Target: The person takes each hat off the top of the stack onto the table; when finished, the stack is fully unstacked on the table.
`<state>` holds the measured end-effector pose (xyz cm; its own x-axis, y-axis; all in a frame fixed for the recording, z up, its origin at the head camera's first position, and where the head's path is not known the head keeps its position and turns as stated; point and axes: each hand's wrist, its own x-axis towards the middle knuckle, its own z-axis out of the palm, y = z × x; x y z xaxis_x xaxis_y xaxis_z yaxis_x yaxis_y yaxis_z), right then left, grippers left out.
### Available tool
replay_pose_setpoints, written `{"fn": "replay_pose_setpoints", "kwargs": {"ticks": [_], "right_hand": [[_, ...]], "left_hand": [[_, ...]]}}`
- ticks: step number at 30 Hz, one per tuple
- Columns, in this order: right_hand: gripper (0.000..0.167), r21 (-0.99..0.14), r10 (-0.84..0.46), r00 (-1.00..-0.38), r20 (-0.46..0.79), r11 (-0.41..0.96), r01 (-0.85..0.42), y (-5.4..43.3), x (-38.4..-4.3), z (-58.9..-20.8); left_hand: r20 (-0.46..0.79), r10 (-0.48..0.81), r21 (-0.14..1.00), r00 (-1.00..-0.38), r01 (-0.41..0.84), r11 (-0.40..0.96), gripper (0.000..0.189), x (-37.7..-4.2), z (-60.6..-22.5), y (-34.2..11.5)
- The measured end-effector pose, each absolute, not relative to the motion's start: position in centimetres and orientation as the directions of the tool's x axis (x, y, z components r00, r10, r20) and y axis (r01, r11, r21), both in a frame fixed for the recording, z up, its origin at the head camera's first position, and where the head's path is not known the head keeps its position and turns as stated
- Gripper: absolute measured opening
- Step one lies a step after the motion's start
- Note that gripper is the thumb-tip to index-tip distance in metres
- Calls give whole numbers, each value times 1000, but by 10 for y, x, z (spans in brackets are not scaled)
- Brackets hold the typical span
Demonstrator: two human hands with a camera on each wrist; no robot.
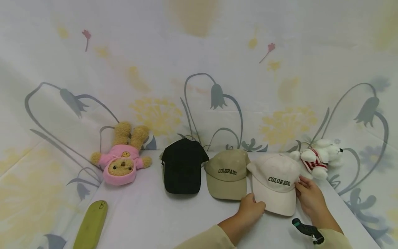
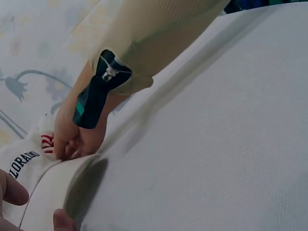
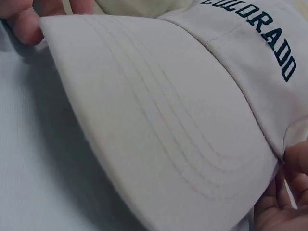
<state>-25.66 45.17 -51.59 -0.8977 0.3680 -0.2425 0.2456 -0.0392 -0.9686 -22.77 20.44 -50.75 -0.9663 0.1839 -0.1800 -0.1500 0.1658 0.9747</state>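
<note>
A white baseball cap (image 1: 276,183) with dark "COLORADO" lettering lies brim toward me on the table's right part. My left hand (image 1: 250,210) holds its brim near the left corner; in the right wrist view, fingertips (image 3: 29,29) of that hand meet the brim's edge. At the cap's right side, my right hand (image 1: 311,197) pinches the edge where brim and crown join. Beside it on the left sits a khaki cap (image 1: 227,174) with the same lettering, and farther left a black cap (image 1: 183,169). All three stand in a row.
A teddy bear in pink clothes (image 1: 122,155) lies at the back left. Behind my right hand lies a white plush toy with red stripes (image 1: 317,159). A long olive-green object marked "B" (image 1: 91,224) is at the front left. Floral fabric (image 1: 199,62) hangs behind the white table (image 1: 149,221).
</note>
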Motion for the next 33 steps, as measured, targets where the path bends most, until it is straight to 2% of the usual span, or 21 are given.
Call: {"fn": "replay_pose_setpoints", "kwargs": {"ticks": [2, 7, 12, 18, 23, 28, 33], "right_hand": [[64, -964, 373, -890, -263, -58, 260, 451, -261, -516], [66, -956, 409, -864, -295, -120, 269, 450, -268, -517], [63, -948, 441, -839, -318, -139, 286, 450, -272, -516], [53, -945, 499, -802, -328, -171, 280, 450, -276, -521], [56, -952, 544, -792, -277, -48, 301, 445, -276, -522], [60, -939, 519, -819, -245, 82, 333, 446, -275, -522], [60, -926, 496, -833, -246, 134, 354, 447, -270, -527]], "left_hand": [[-199, 196, 973, -960, -170, 154, 13, -228, -509, 204], [-237, 209, 970, -949, -219, 105, 42, -226, -515, 205], [-222, 219, 971, -950, -196, 134, 38, -222, -518, 206], [-219, 240, 972, -946, -190, 138, 44, -218, -514, 205], [-256, 253, 962, -933, -221, 158, 44, -219, -513, 202], [-284, 268, 956, -921, -252, 148, 42, -218, -515, 198], [-303, 285, 952, -909, -277, 127, 34, -214, -522, 186]]}}
